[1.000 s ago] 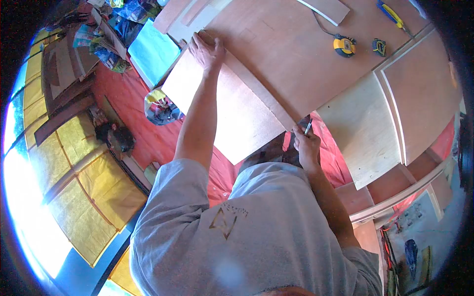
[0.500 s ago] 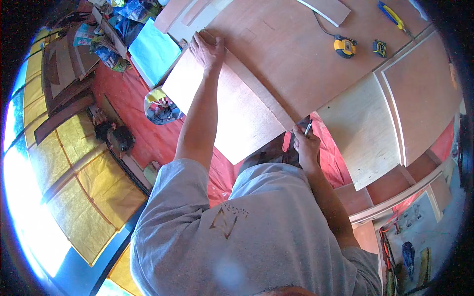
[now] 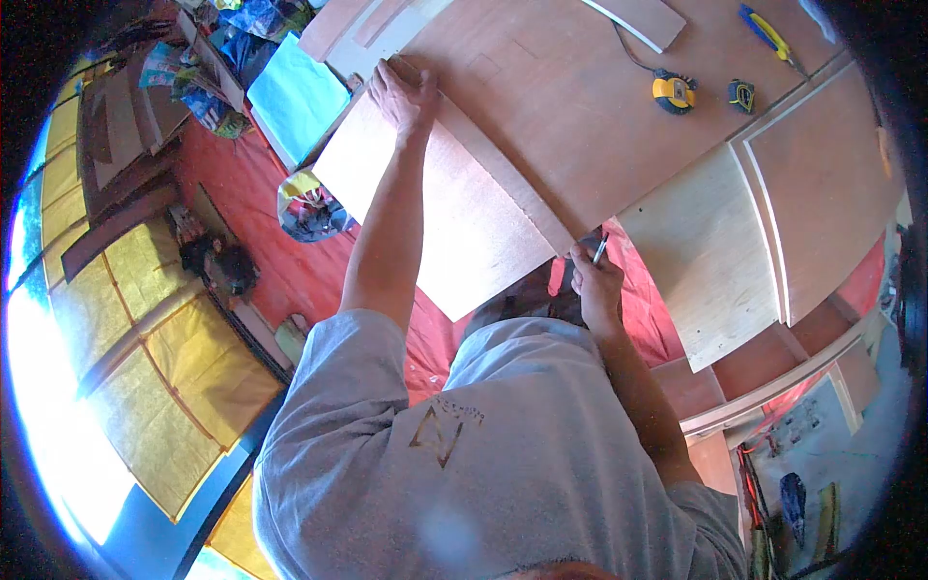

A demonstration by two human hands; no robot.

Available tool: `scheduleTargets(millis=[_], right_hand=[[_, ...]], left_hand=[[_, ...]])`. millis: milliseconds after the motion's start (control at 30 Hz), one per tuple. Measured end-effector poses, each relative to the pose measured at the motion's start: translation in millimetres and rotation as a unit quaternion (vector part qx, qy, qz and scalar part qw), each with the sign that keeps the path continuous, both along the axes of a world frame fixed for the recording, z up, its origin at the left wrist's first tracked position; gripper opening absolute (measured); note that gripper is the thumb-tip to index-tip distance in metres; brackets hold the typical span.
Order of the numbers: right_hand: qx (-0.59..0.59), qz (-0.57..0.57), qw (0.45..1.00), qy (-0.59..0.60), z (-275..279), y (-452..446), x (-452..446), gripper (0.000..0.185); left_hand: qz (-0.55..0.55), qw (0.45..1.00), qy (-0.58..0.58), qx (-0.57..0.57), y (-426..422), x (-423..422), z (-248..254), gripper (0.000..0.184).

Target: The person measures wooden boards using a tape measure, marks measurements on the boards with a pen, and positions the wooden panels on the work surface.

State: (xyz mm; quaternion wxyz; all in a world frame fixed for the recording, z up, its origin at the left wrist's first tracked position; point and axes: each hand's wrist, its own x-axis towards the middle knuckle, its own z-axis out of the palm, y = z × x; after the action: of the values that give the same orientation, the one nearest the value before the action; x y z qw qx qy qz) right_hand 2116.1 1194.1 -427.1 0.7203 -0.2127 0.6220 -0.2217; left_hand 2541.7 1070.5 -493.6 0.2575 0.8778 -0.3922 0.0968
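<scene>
A narrow wooden strip (image 3: 507,179) lies slantwise along the edge of a pale, brightly lit board (image 3: 435,208). My left hand (image 3: 401,100) grips the strip's far end, its fingers bent over the wood. At the near end, my right hand (image 3: 596,280) is closed round a pen (image 3: 601,248) with a silvery barrel. Its fingers are beside the strip's corner; whether they also pinch the wood is hard to tell. Beneath the strip spreads a large brown plywood sheet (image 3: 561,106).
On the plywood lie a yellow tape measure (image 3: 673,91), a smaller yellow-black one (image 3: 741,96) and a yellow-blue utility knife (image 3: 768,37). More panels (image 3: 715,251) stand to the right. A light-blue sheet (image 3: 298,97) and a clear bag (image 3: 314,208) are at left, above red floor covering (image 3: 227,174).
The view has shifted very slightly. Both hands keep their places on the strip and the pen, with no clear movement.
</scene>
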Motion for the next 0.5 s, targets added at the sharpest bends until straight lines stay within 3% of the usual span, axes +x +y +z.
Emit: scheduleTargets(millis=[500], right_hand=[[0.014,-0.011,1.0,0.001,-3.2,2.8,0.0,0.014]], left_hand=[[0.0,1.0,0.026,0.002,1.6,-2.3,2.8,0.082]])
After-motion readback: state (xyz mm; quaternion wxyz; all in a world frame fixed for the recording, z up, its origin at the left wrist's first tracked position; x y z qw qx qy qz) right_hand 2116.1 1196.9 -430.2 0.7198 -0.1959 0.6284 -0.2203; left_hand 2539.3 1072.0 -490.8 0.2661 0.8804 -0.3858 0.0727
